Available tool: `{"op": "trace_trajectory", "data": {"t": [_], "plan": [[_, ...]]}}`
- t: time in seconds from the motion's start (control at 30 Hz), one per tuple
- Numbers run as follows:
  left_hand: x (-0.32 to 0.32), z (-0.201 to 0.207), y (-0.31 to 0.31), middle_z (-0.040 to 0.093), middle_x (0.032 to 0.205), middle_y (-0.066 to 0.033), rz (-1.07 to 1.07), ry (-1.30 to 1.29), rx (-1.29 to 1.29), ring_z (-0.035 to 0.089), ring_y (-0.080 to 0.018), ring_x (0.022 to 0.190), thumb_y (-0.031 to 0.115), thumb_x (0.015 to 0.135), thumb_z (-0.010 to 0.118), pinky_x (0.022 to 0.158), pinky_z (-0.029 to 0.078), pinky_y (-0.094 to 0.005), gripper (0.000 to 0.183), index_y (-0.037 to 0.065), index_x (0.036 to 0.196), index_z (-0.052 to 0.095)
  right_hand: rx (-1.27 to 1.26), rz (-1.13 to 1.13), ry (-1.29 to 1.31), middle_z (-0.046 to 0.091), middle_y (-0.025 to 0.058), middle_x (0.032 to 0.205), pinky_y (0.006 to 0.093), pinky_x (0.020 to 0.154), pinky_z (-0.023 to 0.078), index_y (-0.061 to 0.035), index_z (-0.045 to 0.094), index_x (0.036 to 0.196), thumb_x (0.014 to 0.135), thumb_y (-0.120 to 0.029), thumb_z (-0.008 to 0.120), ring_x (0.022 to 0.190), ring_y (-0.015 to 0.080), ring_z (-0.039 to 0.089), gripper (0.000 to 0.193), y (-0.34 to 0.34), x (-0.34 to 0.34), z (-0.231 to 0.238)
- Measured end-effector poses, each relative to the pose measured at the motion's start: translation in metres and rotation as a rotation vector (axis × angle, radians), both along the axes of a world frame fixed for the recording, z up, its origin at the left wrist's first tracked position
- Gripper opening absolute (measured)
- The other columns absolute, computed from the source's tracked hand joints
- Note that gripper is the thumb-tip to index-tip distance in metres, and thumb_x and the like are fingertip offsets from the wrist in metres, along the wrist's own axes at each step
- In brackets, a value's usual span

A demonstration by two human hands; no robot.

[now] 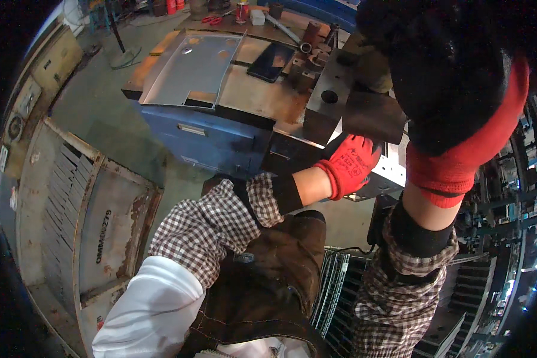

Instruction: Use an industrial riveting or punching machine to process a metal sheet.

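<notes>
My left hand (353, 166), in a red work glove, is closed at the edge of a bent sheet-metal part (392, 172) with small holes, below the front of the machine. Its fingertips are partly hidden behind the metal. My right hand (459, 101), in a red glove with a black palm, is raised close to the camera at the upper right. Its fingers fade into the dark, and whether they hold anything does not show. Between the hands are a grey metal block (330, 96) with a round hole and a dark, smooth plate (373, 116).
A blue cabinet (203, 140) carries a flat grey metal sheet (188, 68) and a black phone (271, 61). Red-handled scissors (211, 20) and a hammer-like tool (283, 30) lie farther back. A rusty metal bin (110, 221) stands at left, wire racking (334, 286) below.
</notes>
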State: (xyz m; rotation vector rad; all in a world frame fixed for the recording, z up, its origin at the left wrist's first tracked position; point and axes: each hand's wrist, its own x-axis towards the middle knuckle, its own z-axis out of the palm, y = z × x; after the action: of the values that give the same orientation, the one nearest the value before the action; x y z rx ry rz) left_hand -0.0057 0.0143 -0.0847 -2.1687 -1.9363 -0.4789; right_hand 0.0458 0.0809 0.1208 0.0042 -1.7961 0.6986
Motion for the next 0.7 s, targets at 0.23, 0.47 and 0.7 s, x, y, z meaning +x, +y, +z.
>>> {"op": "trace_trajectory", "data": {"t": [0.23,0.47,0.7], "plan": [[0.003,-0.019,0.016,0.054,0.137,-0.0259,-0.024,-0.083,0.042,0.049,-0.041,0.13,0.047,0.08,0.076,0.111,0.036,-0.0533,0.078,0.0,0.138,0.055,-0.005,0.002,0.011,0.06,0.0169,0.142,0.0406,0.114,0.042,-0.0042,0.053,0.145,0.089,-0.012,0.063,0.132,0.0311,0.056,0.057,-0.003,-0.002,-0.009],[0.002,-0.006,0.011,0.058,0.129,-0.0247,-0.013,-0.055,-0.004,0.052,-0.0387,0.126,0.045,0.079,0.078,0.106,0.04,-0.0509,0.075,0.001,0.136,0.057,-0.004,-0.002,0.025,0.06,0.0168,0.142,0.0405,0.114,0.042,-0.0039,0.052,0.145,0.091,-0.013,0.062,0.131,0.0307,0.057,0.056,-0.001,0.001,-0.008],[-0.001,-0.031,0.017,0.059,0.124,-0.0224,-0.087,-0.13,0.22,0.055,-0.0364,0.12,0.044,0.078,0.078,0.101,0.042,-0.0486,0.067,0.004,0.128,0.06,-0.009,-0.004,0.045,0.06,0.0166,0.142,0.0404,0.114,0.043,-0.0035,0.052,0.146,0.092,-0.014,0.06,0.131,0.0302,0.057,0.055,-0.002,0.005,-0.009]]}}
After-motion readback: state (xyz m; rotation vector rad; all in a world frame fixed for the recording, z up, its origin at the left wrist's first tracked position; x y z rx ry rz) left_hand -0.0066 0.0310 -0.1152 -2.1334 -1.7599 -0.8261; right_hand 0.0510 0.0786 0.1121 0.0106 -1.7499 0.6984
